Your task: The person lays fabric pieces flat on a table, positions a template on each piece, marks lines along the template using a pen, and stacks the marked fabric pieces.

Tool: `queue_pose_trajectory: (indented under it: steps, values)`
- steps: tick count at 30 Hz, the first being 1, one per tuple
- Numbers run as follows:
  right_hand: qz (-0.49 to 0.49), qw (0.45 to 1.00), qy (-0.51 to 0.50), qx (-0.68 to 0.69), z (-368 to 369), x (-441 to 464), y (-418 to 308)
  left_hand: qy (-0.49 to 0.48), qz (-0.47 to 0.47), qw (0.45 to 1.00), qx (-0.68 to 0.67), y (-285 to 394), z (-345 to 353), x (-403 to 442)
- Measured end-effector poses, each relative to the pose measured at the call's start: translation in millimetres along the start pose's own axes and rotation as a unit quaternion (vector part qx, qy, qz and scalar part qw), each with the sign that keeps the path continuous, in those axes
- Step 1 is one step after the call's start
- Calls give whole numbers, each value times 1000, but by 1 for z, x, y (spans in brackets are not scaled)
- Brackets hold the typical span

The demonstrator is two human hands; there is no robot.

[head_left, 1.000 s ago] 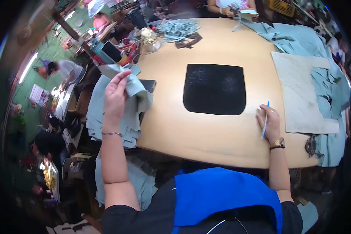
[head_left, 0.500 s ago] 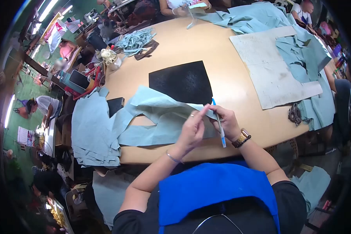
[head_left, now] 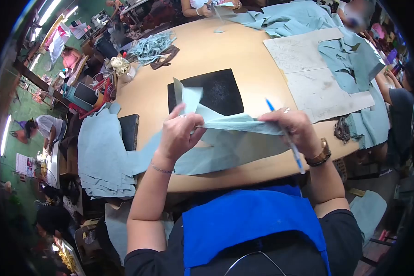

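Between my two hands a light blue-green fabric piece (head_left: 230,123) is stretched above the table's near part. My left hand (head_left: 180,133) is closed on its left part, where a corner sticks up. The fingers of my right hand (head_left: 293,131) pinch its right end, and a blue-and-white pen (head_left: 296,155) lies across that same hand. Behind the fabric lies a black panel (head_left: 218,92), partly covered. More fabric of the same colour hangs below my hands and runs left to a stack of cut pieces (head_left: 101,152).
A dark block (head_left: 129,131) lies beside the stack. Fabric strips (head_left: 154,46) and a cup (head_left: 124,69) stand farther back. A pale board (head_left: 315,73) and loose fabric (head_left: 294,18) lie on the right. A co-worker's hands (head_left: 207,10) are at the far edge.
My hands were together at the fabric's right end half a second ago; now they are apart, my left hand farther left. The fabric is raised between them. The view has shifted slightly.
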State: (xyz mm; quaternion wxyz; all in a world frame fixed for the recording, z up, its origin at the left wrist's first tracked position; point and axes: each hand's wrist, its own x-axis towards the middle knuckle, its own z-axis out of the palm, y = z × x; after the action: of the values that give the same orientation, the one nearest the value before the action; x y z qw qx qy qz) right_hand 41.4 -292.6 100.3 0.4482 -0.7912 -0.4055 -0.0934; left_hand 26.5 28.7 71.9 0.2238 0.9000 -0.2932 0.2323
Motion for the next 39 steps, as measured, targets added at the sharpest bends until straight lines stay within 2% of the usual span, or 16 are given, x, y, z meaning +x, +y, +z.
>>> queue_pose_trajectory:
  steps: [6, 7, 10, 12, 13, 16, 20, 21, 24, 27, 29, 30, 32, 33, 36, 39]
  values:
    - [27, 995, 70, 63, -62, 4, -36, -36, -7, 998, 54, 18, -38, -5]
    - [8, 999, 44, 20, -70, 7, -42, 19, 34, 999, -5, 12, -38, -6]
    - [-18, 1000, 14, 18, -85, 11, -51, 177, -225, 928, -238, 37, -51, -35]
    - [-1, 998, 20, 67, -95, 13, -53, 180, -137, 950, -214, 40, -70, -41]
    - [18, 995, 29, 95, -102, 14, -54, 67, -75, 984, -145, 45, -96, -24]
    - [16, 1000, 26, 9, -116, 32, -36, -123, -215, 960, -131, 28, -117, -5]
    - [70, 990, -78, -96, -112, 93, 44, -162, -292, 933, -138, -76, -86, 24]
    - [100, 974, -112, -170, -110, 115, 58, -195, -407, 887, -97, -68, -89, 57]
    - [95, 985, -63, -129, -113, 183, 148, -12, -388, 913, -123, -148, -67, 104]
    - [3, 991, 128, -30, -134, 236, 134, 287, -193, 909, -232, -178, -86, 166]
    - [-46, 978, 194, 53, -146, 248, 116, 400, -110, 906, -87, -178, -116, 194]
    - [-27, 962, 256, 93, -135, 237, 81, 424, -106, 899, 36, -148, -127, 193]
    - [-55, 918, 221, 325, -134, 218, 66, 430, -28, 900, -67, -139, -128, 177]
    - [-167, 929, 215, 250, -123, 206, 57, 420, 12, 907, -27, -133, -122, 165]
    - [-151, 949, 251, -117, -112, 150, 80, 360, 58, 926, 95, -113, -87, 105]
    - [-111, 972, 190, -86, -75, 95, 124, 260, -23, 962, 86, -106, -28, 34]
